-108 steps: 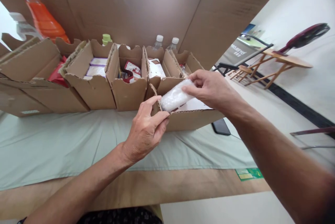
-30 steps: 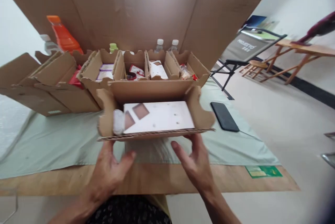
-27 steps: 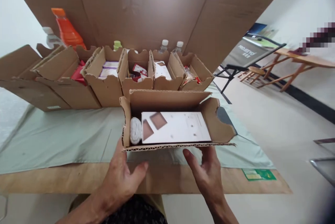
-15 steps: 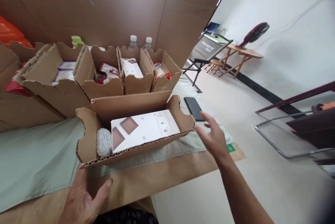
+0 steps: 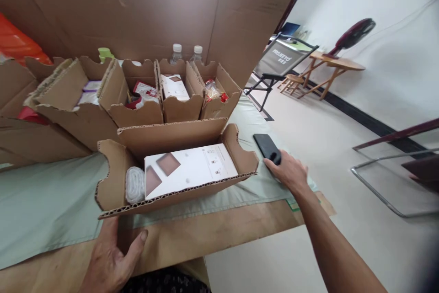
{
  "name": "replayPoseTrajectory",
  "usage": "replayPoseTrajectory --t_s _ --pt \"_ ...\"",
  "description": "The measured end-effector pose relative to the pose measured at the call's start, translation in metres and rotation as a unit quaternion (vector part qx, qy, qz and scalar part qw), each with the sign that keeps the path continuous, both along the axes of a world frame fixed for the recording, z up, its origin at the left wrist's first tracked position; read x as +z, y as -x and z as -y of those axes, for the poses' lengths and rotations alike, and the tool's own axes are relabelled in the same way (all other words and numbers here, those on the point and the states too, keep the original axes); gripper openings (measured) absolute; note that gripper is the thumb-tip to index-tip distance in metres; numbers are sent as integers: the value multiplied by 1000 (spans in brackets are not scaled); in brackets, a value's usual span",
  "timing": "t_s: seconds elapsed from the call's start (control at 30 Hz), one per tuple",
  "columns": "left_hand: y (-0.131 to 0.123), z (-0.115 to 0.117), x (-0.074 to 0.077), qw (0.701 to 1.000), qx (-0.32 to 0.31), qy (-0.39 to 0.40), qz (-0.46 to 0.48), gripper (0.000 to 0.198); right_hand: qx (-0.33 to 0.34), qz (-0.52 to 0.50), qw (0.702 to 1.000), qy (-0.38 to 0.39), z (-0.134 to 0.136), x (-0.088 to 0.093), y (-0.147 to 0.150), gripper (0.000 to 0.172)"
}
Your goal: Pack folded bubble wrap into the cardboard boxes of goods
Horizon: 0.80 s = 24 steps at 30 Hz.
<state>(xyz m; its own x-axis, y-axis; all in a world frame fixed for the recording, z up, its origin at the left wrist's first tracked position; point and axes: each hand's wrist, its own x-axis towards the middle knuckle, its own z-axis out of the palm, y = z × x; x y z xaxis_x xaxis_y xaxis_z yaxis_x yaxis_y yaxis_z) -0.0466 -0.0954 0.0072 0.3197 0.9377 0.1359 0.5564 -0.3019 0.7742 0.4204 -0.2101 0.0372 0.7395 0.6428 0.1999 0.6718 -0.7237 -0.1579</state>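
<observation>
On the cloth in front of me stands an open cardboard box [image 5: 240, 153] with notched ends. Inside it lie a white carton [image 5: 192, 169] with brown pictures and a clear bubble-wrap roll [image 5: 135, 185]. My left hand [image 5: 111, 256] is at the box's near left corner, thumb spread away; its fingertips are hidden below the box edge. To the right of the box, my right hand [image 5: 290, 169] has its thumb and fingers around the near end of a black smartphone [image 5: 265, 144], which lies on the cloth.
A row of cardboard bins [image 5: 137, 117] holding packets and cartons stands behind the box. Two bottles [image 5: 176, 53] show behind them, before a tall cardboard panel [image 5: 164, 9]. The table edge [image 5: 240, 238] runs close to me. A folding chair [image 5: 279, 60] stands on the floor beyond.
My right hand has moved from beside the box's right end onto the smartphone and closed on its near end. My left hand stays at the near left corner.
</observation>
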Motion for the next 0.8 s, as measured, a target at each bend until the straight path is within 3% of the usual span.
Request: replayPoseTrajectory --t_s 0.1,0.23,0.3,0.4,0.5,0.67,0.8 --pt "2 -2 -6 1000 -20 -20 10 53 -33 -3 999 14 23 -7 -4 39" --pt "6 -5 -9 997 -47 -48 33 48 -37 -19 999 -31 34 -6 8 59" --pt "5 -7 -6 997 -40 -41 41 57 41 -51 994 -90 30 2 30 62" --pt "-2 -11 5 997 -31 -13 65 75 175 -144 960 -164 13 12 79 62" --pt "-16 -15 19 992 -64 8 109 79 239 -249 919 -190 -11 5 125 64" --pt "-26 -2 25 989 -102 5 109 75 234 -316 857 -334 -21 -28 179 68" --pt "1 17 13 993 -87 -33 75 60 223 -332 842 -363 -4 -33 219 59"
